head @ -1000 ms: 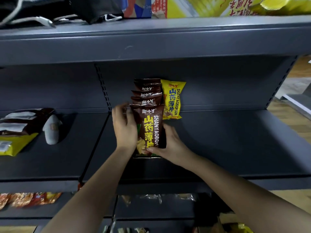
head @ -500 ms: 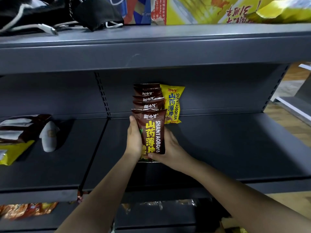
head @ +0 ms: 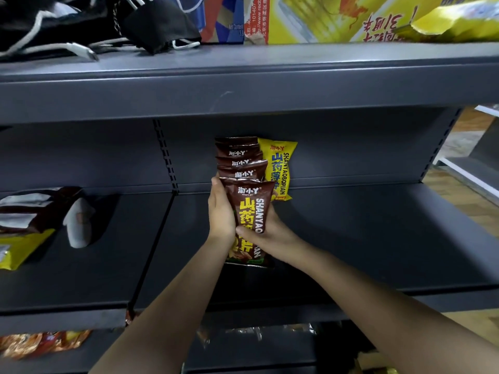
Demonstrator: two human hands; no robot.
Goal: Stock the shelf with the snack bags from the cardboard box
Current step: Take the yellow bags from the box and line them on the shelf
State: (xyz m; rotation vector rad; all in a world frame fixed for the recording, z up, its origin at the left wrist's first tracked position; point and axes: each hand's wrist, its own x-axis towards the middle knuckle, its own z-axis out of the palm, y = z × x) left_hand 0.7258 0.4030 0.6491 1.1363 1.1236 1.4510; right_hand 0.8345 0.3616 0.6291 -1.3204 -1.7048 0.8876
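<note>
A row of brown snack bags (head: 240,160) stands upright on the dark grey middle shelf (head: 364,238), one behind the other. A yellow snack bag (head: 279,168) leans against the back panel just to their right. The front brown bag (head: 249,209) is pressed between my two hands. My left hand (head: 220,211) lies flat on its left side. My right hand (head: 266,234) wraps its lower right side, thumb across the front. The cardboard box is out of view.
At the left of the same shelf lie brown and yellow bags (head: 24,225) and a white object (head: 78,225). The top shelf holds black cloth with cords (head: 81,25) and yellow packages (head: 351,17). More snack packs (head: 40,344) sit on the shelf below.
Both hands have closed in on the front brown bag, the right thumb now across its front. The camera has tipped upward a little, so the shelf sits lower in view.
</note>
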